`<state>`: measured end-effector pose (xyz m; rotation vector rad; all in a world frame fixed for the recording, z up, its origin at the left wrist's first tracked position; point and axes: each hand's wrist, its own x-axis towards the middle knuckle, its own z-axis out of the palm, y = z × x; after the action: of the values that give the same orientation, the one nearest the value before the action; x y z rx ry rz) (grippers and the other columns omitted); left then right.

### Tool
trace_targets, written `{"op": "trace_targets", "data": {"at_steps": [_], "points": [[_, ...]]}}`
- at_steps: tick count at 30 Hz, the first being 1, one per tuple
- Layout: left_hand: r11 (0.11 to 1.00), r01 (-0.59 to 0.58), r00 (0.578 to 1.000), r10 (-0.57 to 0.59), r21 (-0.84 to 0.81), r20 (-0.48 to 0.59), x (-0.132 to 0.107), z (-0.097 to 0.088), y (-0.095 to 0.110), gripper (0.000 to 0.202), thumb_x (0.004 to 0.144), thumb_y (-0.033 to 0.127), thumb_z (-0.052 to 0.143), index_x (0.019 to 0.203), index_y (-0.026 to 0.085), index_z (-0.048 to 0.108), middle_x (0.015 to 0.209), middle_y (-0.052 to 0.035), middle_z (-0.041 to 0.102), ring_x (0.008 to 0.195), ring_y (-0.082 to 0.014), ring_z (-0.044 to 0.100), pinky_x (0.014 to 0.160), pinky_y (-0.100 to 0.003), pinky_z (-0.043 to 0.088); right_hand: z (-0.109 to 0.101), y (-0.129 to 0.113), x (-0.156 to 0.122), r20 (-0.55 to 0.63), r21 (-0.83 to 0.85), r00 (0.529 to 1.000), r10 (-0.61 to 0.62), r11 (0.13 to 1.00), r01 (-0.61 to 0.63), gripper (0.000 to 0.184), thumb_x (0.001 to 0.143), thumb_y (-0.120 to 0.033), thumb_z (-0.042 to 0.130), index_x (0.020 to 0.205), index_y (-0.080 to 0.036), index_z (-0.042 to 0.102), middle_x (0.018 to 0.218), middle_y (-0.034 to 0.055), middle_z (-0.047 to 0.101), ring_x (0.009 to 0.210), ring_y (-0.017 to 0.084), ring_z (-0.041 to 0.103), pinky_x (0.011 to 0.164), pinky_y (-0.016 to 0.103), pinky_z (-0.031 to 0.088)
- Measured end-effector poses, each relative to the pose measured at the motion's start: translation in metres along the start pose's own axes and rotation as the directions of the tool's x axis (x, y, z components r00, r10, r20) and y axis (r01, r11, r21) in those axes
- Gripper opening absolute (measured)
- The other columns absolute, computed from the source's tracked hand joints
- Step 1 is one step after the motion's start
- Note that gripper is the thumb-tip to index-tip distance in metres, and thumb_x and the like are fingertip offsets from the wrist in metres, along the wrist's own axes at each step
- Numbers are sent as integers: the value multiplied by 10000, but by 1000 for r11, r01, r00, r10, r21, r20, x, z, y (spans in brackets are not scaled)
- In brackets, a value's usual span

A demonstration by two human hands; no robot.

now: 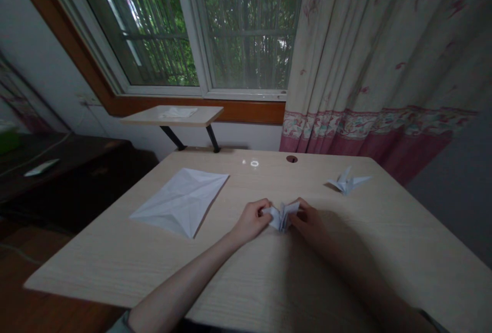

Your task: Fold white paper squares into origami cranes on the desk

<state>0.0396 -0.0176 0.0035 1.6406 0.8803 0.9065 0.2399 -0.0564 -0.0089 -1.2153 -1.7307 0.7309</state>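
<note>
the folded paper (283, 219) sits directly between our two hands, low over the bench (238, 276), and that in-between place is the relation that matters most here. its longer spread runs left to right, from one set of fingers to the other, with upright folds bunched in the middle. the fingers of our left hand (251, 219) are closed in a pinch on its left end; those of our right hand (309, 220) are nearly closed about its right flap, thumb towards us, and they hide part of that edge. neither hand is nearer: both touch the piece, at opposite ends. we cannot tell how firmly either one grips, nor whether the underside meets the bench.

beyond our right hand and off to the right, well apart, stands a folded paper bird (345, 184). to the left of our left hand, also apart, a creased white sheet (180, 200) lies spread out, one corner pointing towards us.
</note>
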Motion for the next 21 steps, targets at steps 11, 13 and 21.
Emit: {"op": "trace_targets", "data": {"at_steps": [11, 13, 21], "points": [[964, 37, 991, -69, -263, -114, 10, -3, -13, 349, 758, 455, 696, 685, 161, 523, 624, 30, 516, 588, -116, 491, 553, -216, 396, 3, 4, 6, 62, 504, 971, 233, 832, -232, 322, 800, -522, 704, 741, -247, 547, 746, 16, 671, 695, 229, 687, 647, 406, 599], [940, 41, 986, -92, -338, -137, 11, -3, -14, 389, 731, 486, 742, 696, 155, 542, 635, 25, 539, 596, -121, 515, 550, -218, 425, 3, 8, 7, 38, 529, 965, 259, 814, -239, 341, 774, -541, 727, 745, -242, 567, 754, 20, 676, 708, 235, 689, 660, 413, 596], [926, -18, 943, -110, -376, -315, 19, -6, -19, 375, 693, 466, 800, 803, 131, 671, 773, -29, 640, 703, -154, 588, 635, -241, 474, -9, 10, 16, -224, 481, 907, 358, 849, -216, 405, 639, -584, 799, 651, -216, 631, 605, -8, 635, 595, 192, 597, 589, 311, 499]]}}
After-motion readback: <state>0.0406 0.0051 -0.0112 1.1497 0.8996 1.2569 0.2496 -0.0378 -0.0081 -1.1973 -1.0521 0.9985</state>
